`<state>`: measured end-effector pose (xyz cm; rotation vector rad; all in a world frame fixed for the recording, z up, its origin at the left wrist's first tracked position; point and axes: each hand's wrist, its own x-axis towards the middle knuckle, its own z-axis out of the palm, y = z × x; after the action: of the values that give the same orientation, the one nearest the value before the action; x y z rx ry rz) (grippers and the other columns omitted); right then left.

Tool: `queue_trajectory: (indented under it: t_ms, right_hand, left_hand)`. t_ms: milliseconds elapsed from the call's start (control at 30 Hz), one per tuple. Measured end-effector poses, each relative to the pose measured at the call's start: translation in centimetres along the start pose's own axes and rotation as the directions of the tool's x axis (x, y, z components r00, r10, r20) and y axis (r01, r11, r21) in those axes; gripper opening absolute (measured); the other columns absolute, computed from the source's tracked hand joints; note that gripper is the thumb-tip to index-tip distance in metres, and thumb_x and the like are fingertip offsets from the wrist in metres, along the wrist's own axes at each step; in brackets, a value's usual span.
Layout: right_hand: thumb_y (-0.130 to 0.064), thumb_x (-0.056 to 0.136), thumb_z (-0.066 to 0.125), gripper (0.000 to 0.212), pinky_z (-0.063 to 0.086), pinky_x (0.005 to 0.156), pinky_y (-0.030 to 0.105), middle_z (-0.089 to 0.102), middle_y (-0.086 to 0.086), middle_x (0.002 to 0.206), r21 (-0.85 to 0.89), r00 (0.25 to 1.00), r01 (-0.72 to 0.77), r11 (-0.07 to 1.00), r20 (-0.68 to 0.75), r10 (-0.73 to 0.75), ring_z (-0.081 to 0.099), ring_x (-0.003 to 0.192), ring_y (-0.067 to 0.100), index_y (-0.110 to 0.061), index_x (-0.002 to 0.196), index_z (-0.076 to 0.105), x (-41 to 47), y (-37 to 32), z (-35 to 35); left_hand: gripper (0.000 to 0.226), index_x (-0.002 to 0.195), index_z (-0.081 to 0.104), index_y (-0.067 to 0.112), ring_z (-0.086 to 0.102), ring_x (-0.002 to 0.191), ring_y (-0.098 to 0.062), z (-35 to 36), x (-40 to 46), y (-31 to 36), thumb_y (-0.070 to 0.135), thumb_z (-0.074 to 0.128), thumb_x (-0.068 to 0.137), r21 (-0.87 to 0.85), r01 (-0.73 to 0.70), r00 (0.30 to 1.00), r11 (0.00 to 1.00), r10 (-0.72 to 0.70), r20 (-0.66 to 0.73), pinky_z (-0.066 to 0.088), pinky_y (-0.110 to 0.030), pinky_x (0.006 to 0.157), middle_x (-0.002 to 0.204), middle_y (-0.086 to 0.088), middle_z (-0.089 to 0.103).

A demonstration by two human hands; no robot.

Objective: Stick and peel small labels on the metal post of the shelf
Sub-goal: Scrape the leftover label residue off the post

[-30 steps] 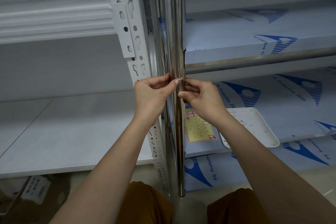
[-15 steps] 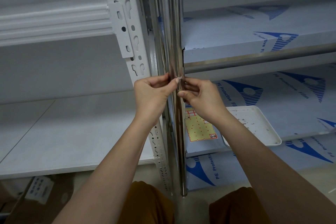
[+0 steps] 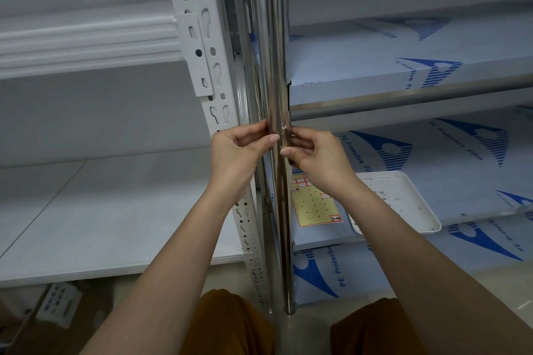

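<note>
Staying pinched at the small label [image 3: 284, 127] (half-peeled), both hands unmoved on the post [image 3: 269, 37]

Head camera looks down, seemingly close, at the metal post [image 3: 271, 66].

Both forearms are bare to the near edge of the view, with no sleeves, watch or rings showing. The left hand [image 3: 236, 152] and right hand [image 3: 318, 160] have short, unpainted nails. Mustard-brown trousers [image 3: 230, 326] cover both knees.
</note>
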<state>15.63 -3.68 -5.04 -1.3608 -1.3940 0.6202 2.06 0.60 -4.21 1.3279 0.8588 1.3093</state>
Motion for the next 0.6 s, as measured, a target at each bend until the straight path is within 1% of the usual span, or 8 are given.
queue_trajectory:
  t_ms: [100,167,267,367,500,600]
  right_hand:
    - [-0.008,0.085,0.067,0.037,0.054,0.087,0.022,0.065,-0.015,0.097,-0.002,1.000,-0.001,1.000,0.001,0.001,0.062,0.089,-0.007,-0.018,0.121,0.064,0.02,0.03,-0.01]
    - [-0.009,0.085,0.067,0.038,0.053,0.089,0.023,0.066,-0.014,0.098,-0.006,1.000,0.000,1.000,0.002,0.001,0.063,0.092,-0.004,-0.018,0.122,0.063,0.02,0.10,-0.04]
    - [-0.010,0.085,0.068,0.039,0.053,0.091,0.026,0.067,-0.011,0.102,-0.007,1.000,-0.004,1.000,0.006,0.004,0.064,0.099,0.002,-0.018,0.123,0.062,0.06,0.21,-0.08]
    - [-0.010,0.085,0.068,0.040,0.053,0.092,0.027,0.067,-0.011,0.102,-0.002,1.000,-0.005,1.000,0.006,0.005,0.064,0.100,0.002,-0.018,0.124,0.062,0.06,0.26,-0.06]
    - [-0.009,0.085,0.068,0.039,0.054,0.091,0.027,0.068,-0.010,0.101,0.003,1.000,-0.005,1.000,-0.002,0.005,0.065,0.098,0.002,-0.019,0.123,0.063,0.04,0.32,-0.01]
    - [-0.009,0.085,0.068,0.040,0.054,0.091,0.027,0.068,-0.009,0.103,-0.002,1.000,-0.003,1.000,-0.006,0.002,0.065,0.099,0.003,-0.019,0.123,0.062,-0.01,0.38,0.03]
  left_hand:
    - [0.036,0.108,0.068,0.002,0.071,0.091,-0.016,-0.01,-0.06,-0.03,-0.007,0.073,0.074,-0.004,-0.015,1.000,1.000,0.015,0.010,0.056,-0.026,0.083,0.096,-0.008,0.074]
    - [0.040,0.112,0.066,0.002,0.071,0.090,-0.012,0.18,-0.12,-0.10,-0.009,0.072,0.074,-0.011,-0.038,0.999,0.999,0.038,0.010,0.055,-0.022,0.082,0.097,-0.006,0.073]
    - [0.047,0.119,0.062,0.000,0.070,0.097,-0.012,0.43,-0.12,-0.51,-0.009,0.072,0.075,-0.010,-0.067,0.998,0.998,0.067,-0.003,0.054,-0.025,0.087,0.105,-0.007,0.071]
    - [0.047,0.121,0.060,-0.004,0.069,0.100,-0.016,0.53,-0.14,-0.71,-0.008,0.071,0.076,-0.012,-0.083,0.997,0.996,0.083,-0.008,0.054,-0.027,0.089,0.110,-0.013,0.069]
    - [0.045,0.119,0.061,-0.006,0.070,0.096,-0.015,0.67,-0.18,-0.59,-0.010,0.071,0.076,-0.002,-0.091,0.996,0.996,0.091,-0.017,0.054,-0.025,0.087,0.108,-0.014,0.070]
    - [0.044,0.119,0.061,-0.007,0.070,0.095,-0.016,0.88,-0.32,-0.64,-0.010,0.071,0.076,0.006,-0.096,0.995,0.995,0.096,-0.032,0.055,-0.026,0.087,0.106,-0.014,0.070]
